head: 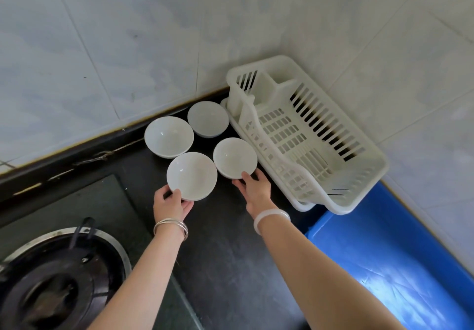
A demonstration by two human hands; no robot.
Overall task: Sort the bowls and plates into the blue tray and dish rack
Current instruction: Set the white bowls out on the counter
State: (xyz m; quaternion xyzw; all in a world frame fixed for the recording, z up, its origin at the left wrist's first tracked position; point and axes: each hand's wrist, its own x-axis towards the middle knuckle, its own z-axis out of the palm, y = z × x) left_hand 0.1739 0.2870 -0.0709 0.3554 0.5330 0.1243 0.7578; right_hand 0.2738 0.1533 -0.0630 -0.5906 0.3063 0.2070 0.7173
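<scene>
The left hand (pixel 171 202) pinches the near rim of the left bowl (pixel 191 175), thumb over the edge and fingers curled beneath. The right hand (pixel 254 188) takes the right bowl (pixel 234 157) the same way, thumb on the rim and fingers tucked under its near side. Both bowls sit on the dark worktop (pixel 230 252), just beside each other, with two back bowls (pixel 168 136) close behind them near the wall. A thin white edge shows under each gripped bowl; it may be a plate, but I cannot tell.

The main risk is the grip itself. Each bowl is held at one edge only, so on lifting it is likely to tilt away from the thumb and slide out, and glazed ware looks slippery. If plates do lie beneath, a bowl could drag one along and drop it. The four bowls stand crowded, so raising one at a slant may knock a neighbour.

The rack (pixel 341 205) stands just right of the right bowl, its low front lip near the knuckles; a quick swing could clip it. The blue tray (pixel 384 252) lies nearer, behind the right forearm, so the arm must clear its rim. The burner (pixel 59 278) sits near the left elbow.
</scene>
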